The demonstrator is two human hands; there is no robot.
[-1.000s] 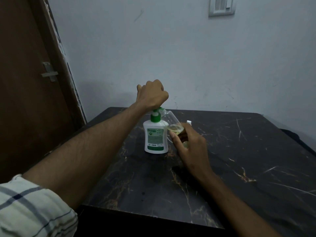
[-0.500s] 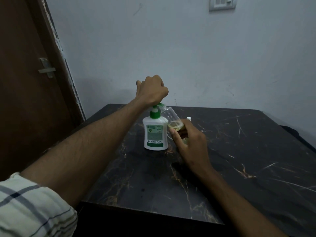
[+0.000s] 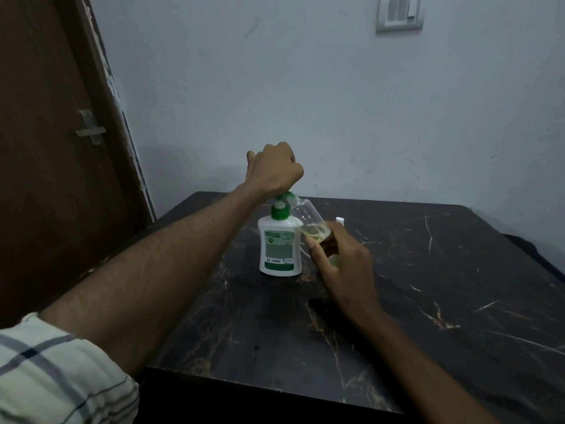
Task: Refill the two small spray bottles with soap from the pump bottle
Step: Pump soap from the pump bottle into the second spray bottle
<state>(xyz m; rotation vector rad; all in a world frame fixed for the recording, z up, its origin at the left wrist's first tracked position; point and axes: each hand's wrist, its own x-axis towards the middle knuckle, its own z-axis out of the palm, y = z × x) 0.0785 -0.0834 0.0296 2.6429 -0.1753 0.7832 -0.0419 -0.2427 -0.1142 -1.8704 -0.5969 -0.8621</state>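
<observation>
A white pump bottle (image 3: 279, 246) with a green collar and pump head stands on the dark marble table (image 3: 428, 286). My left hand (image 3: 275, 169), curled into a fist, presses down on the pump head. My right hand (image 3: 339, 264) holds a small clear bottle (image 3: 308, 220), tilted with its open mouth at the pump's nozzle. A little yellowish soap lies in its lower end. Behind my right hand, a second small bottle shows only its white top (image 3: 339, 220) and a sliver of yellowish body.
A brown door with a metal latch (image 3: 90, 127) stands at the left. The table's back edge meets a pale wall with a switch plate (image 3: 400, 12) high on the right. The table's near edge (image 3: 260, 387) is in front of me.
My hands and the bottles hold nearly the same pose. The view has shifted slightly, and the pump head looks pressed a little lower under my left fist.
</observation>
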